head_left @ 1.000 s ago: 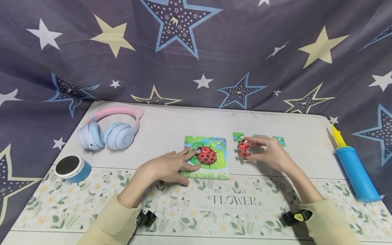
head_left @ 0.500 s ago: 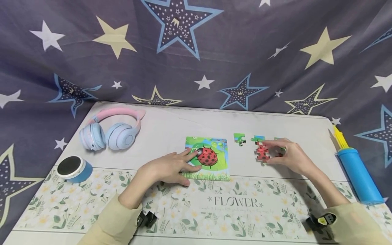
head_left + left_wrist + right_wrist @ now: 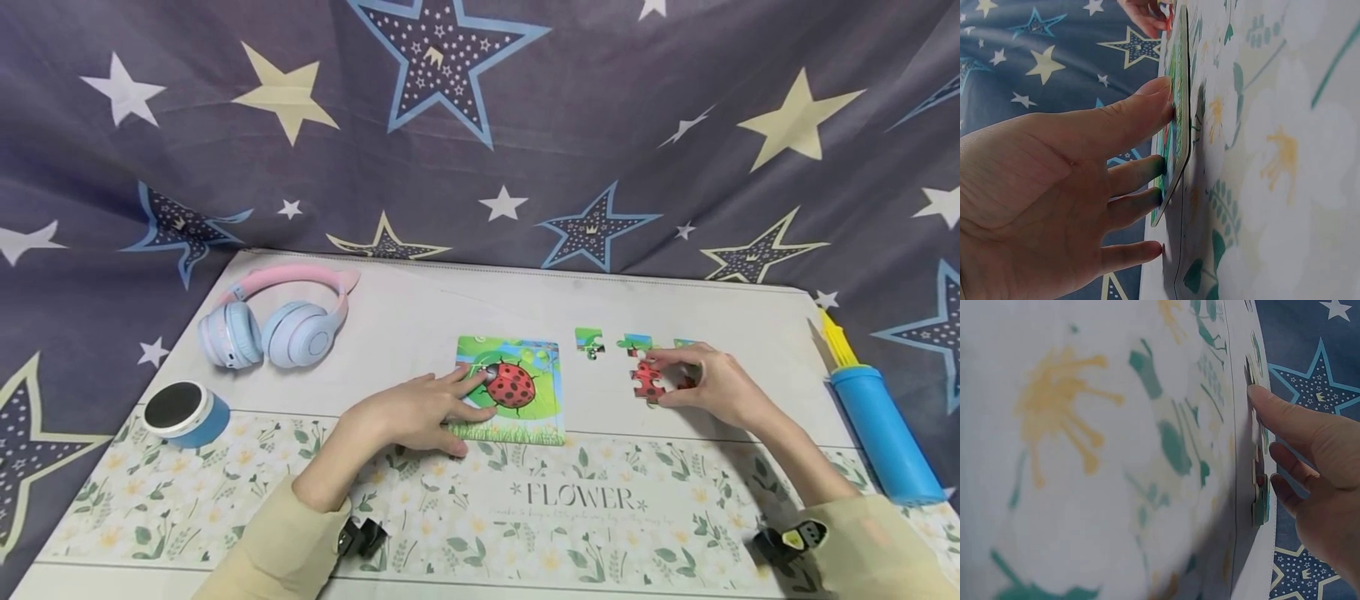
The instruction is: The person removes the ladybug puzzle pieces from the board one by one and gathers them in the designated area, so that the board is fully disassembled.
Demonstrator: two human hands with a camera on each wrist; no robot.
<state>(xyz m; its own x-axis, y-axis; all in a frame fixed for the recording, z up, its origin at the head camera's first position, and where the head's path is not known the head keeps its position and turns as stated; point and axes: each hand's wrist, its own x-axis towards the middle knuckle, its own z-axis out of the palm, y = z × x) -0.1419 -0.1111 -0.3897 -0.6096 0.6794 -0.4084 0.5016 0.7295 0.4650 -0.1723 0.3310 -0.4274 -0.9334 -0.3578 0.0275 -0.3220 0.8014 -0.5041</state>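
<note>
Head view lays out the whole bench (image 3: pixel 420 308): the left hand (image 3: pixel 416 410) rests with fingers spread flat on the left part of the ladybird puzzle board (image 3: pixel 517 392), while the right hand (image 3: pixel 708 383) pinches a red puzzle piece (image 3: pixel 647 381) between thumb and fingertips, well to the right of the board. Two small loose pieces (image 3: pixel 589 341) lie just beyond the red one, toward the star-printed cloth (image 3: pixel 480 125). Pink and blue headphones (image 3: pixel 281 321) and a small round speaker (image 3: pixel 180 412) sit at the far left, and a blue pump (image 3: pixel 881 433) lies at the right edge.

Left wrist view adds what the head camera cannot show: the board (image 3: pixel 1175 125) is seen edge-on, its near edge raised slightly off the flowered mat (image 3: pixel 1285 150), with the straight fingers (image 3: pixel 1141 115) pressing against its face. Right wrist view shows the thumb (image 3: pixel 1279 415) against the thin edges of pieces (image 3: pixel 1259 494) lying on the mat, though blur hides how the grip closes there.

Compared with half a second ago, the red piece and right hand sit slightly nearer the person; a second ago they were close beside the board. The left hand has stayed in place.
</note>
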